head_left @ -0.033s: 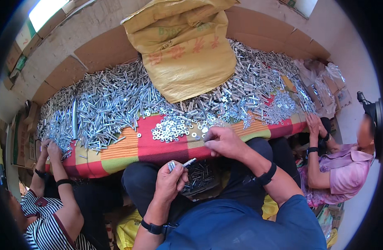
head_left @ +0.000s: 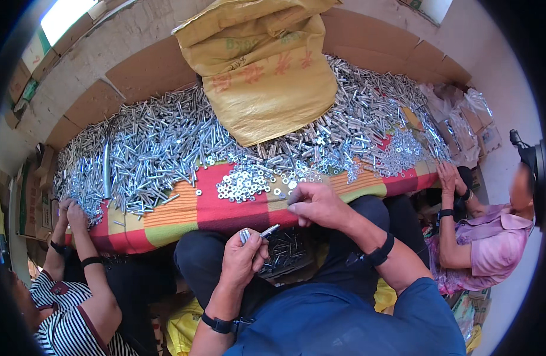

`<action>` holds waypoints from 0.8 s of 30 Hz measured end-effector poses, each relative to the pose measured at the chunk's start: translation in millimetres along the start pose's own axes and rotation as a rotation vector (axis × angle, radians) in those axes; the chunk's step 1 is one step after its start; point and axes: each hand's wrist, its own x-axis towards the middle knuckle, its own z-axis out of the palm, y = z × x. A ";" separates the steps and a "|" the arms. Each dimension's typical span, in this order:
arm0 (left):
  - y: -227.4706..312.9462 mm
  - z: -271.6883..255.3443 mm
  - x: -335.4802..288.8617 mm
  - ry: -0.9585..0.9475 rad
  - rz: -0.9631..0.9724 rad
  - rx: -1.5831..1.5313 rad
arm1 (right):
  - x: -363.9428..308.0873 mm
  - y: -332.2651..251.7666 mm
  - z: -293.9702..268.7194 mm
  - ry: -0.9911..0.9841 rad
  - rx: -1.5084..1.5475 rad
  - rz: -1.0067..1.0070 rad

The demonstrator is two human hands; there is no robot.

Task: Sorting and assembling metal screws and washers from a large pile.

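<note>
My left hand (head_left: 243,255) is closed around a few short silver metal rods that look like anchor bolts (head_left: 269,231); one sticks out past the thumb toward the right. To its right and a little higher, my right hand (head_left: 313,204) has its thumb and fingertips pressed together. Whether a small part sits in that pinch I cannot make out. Just beyond my hands, a pile of silver washers (head_left: 243,184) lies on the checked cloth (head_left: 225,213). Below and between the hands, a dark bin (head_left: 285,252) holds many similar metal pieces.
A large heap of metal rods (head_left: 160,142) spreads behind the washers, with a yellow woven sack (head_left: 267,83) over its middle. More washers (head_left: 400,151) lie at the right. One person's hands (head_left: 74,213) work at the left, another person's hands (head_left: 448,177) at the right.
My right hand has shifted very slightly to the left. My left hand and the metal rods in it look unmoved.
</note>
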 end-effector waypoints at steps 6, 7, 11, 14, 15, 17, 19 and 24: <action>3.0 2.3 0.7 0.016 0.000 -0.038 | -8.0 -7.3 28.8 -0.144 0.338 0.010; 2.9 1.8 0.8 0.016 0.005 -0.037 | -8.4 -6.4 32.0 -0.145 0.373 0.000; 2.2 1.9 -1.3 0.029 0.006 -0.057 | -9.9 -6.0 34.6 -0.150 0.423 -0.014; 2.0 1.3 -1.5 0.031 0.010 -0.055 | -9.5 -7.8 35.6 -0.169 0.434 -0.014; 2.5 1.3 -1.6 0.031 0.001 -0.045 | -10.1 -7.8 36.0 -0.180 0.426 -0.002; 1.4 0.9 -1.6 0.028 -0.006 -0.037 | -10.2 -2.8 38.2 -0.179 0.459 0.011; -1.7 0.0 -0.7 0.023 0.030 -0.036 | -7.5 0.3 37.9 -0.179 0.494 0.027; -0.5 0.6 -0.5 0.037 0.021 -0.019 | -4.7 12.5 36.7 -0.236 0.744 0.104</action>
